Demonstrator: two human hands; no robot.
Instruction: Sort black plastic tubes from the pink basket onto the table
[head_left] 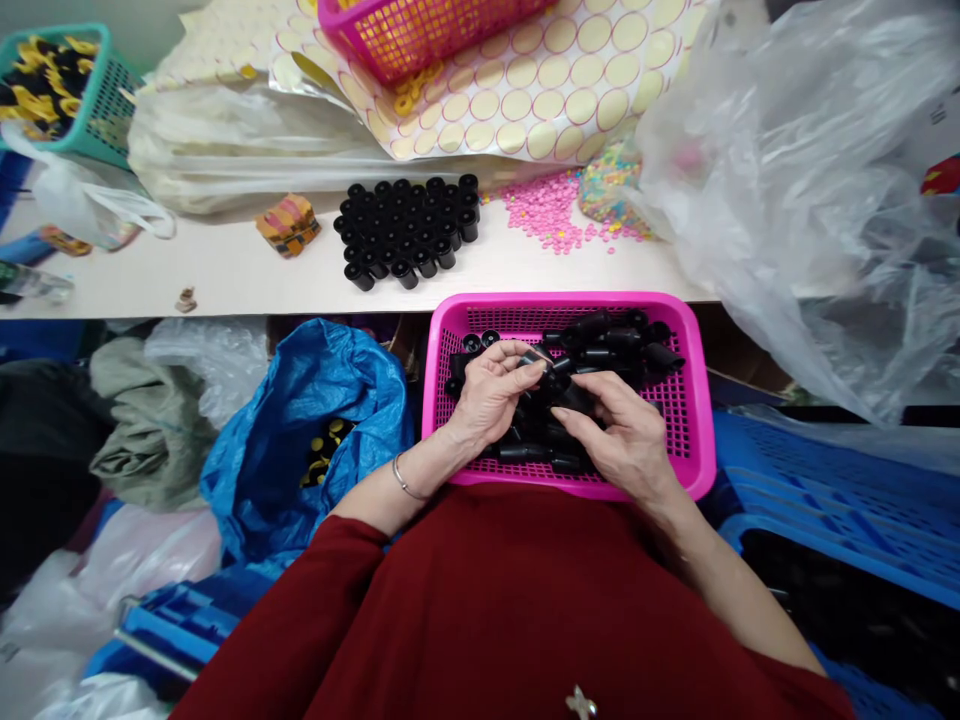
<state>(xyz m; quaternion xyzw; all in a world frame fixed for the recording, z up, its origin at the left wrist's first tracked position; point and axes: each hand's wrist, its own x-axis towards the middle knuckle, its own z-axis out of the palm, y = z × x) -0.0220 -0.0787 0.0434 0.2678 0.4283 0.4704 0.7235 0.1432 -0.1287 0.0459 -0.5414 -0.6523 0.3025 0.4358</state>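
My left hand [491, 395] pinches one black tube [537, 357] over the near pink basket [555, 303], my right hand [634, 445] curls on the pile [604, 350] (I cannot tell if it holds one), and a loose pinch could drop the tube outside.

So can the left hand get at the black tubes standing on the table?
Probably yes. The left hand works in the pink basket just below the table edge, and the standing tubes lie straight ahead with nothing between. It pinches a black tube, though, so its fingers are busy.
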